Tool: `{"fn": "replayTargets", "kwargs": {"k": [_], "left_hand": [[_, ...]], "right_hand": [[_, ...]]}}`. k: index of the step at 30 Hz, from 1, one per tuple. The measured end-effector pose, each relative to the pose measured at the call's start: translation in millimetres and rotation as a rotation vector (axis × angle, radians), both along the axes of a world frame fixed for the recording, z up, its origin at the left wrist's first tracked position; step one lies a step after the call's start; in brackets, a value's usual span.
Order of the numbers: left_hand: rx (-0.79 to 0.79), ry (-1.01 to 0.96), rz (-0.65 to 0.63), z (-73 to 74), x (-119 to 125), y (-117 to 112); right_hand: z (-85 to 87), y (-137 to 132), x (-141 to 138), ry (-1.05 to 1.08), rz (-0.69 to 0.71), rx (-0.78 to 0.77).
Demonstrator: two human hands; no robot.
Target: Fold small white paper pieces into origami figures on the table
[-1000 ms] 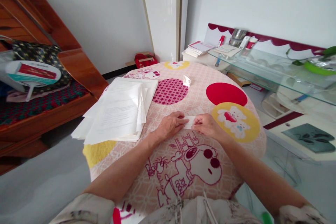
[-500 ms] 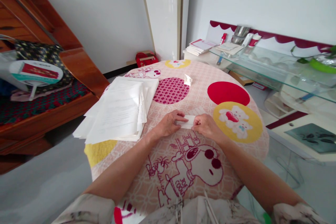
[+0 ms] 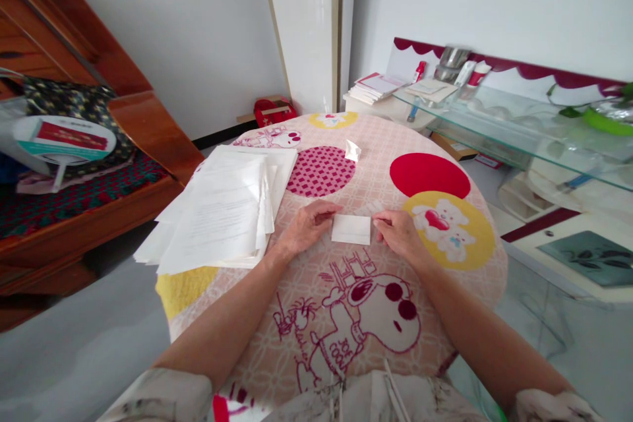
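Observation:
A small folded piece of white paper [image 3: 351, 229] lies flat on the patterned tablecloth [image 3: 346, 316], with a crease line running across its lower part. To its left is my left hand [image 3: 309, 227], fingers reaching out to the paper's upper left corner without gripping it. On the other side, my right hand [image 3: 397, 231] rests just off the right edge, its fingers loosely bent and a narrow gap showing between fingertips and paper. Farther back on the cloth stands a small folded white paper shape [image 3: 352, 150].
A loose stack of printed white sheets [image 3: 212, 211] covers the table's left side. To the right is a glass-topped cabinet [image 3: 524, 125] with booklets [image 3: 373, 87] and metal containers [image 3: 451, 64]. A wooden bench [image 3: 148, 138] holding a hand fan [image 3: 64, 140] stands left.
Both hands have moved off the folded paper, the left one to the left and the right one to the right. The whole piece now shows between them.

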State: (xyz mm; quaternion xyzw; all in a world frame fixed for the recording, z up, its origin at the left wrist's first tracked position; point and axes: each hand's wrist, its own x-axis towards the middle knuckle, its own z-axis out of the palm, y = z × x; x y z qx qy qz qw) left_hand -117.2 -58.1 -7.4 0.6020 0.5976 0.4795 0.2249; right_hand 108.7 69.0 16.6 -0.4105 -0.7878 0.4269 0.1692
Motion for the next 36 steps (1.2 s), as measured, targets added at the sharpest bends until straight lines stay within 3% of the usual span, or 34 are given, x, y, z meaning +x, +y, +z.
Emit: {"fn": "replayTargets", "kwargs": {"k": [3, 10, 15, 19, 23, 27, 32, 36], "left_hand": [[-0.031, 0.131, -0.026, 4.3, 6.0, -2.4], [0.017, 0.496, -0.035, 11.0, 18.2, -4.9], [0.214, 0.558, 0.0, 17.4, 23.3, -5.2], [0.372, 0.506, 0.049, 19.8, 22.2, -6.7], [0.383, 0.459, 0.067, 20.2, 18.8, -7.5], [0.351, 0.453, -0.052, 17.5, 15.3, -6.2], [0.249, 0.496, -0.13, 13.7, 8.0, -6.1], [0.134, 0.603, -0.21, 15.0, 2.1, -7.9]], "right_hand": [[1.0, -3.2, -2.5, 0.011, 0.028, 0.079], [-4.5, -8.9, -1.5, 0.201, 0.06, 0.051], [-1.8, -21.7, 0.3, 0.439, 0.164, 0.439], [5.6, -25.7, 6.1, 0.49, 0.245, 0.768], [8.6, -20.2, 9.6, 0.479, 0.194, 0.902], [0.7, -18.4, 5.7, 0.446, 0.222, 0.74], [-10.8, -21.0, 2.2, 0.317, 0.144, 0.289], [-9.3, -20.5, 2.1, 0.161, 0.085, -0.012]]}}
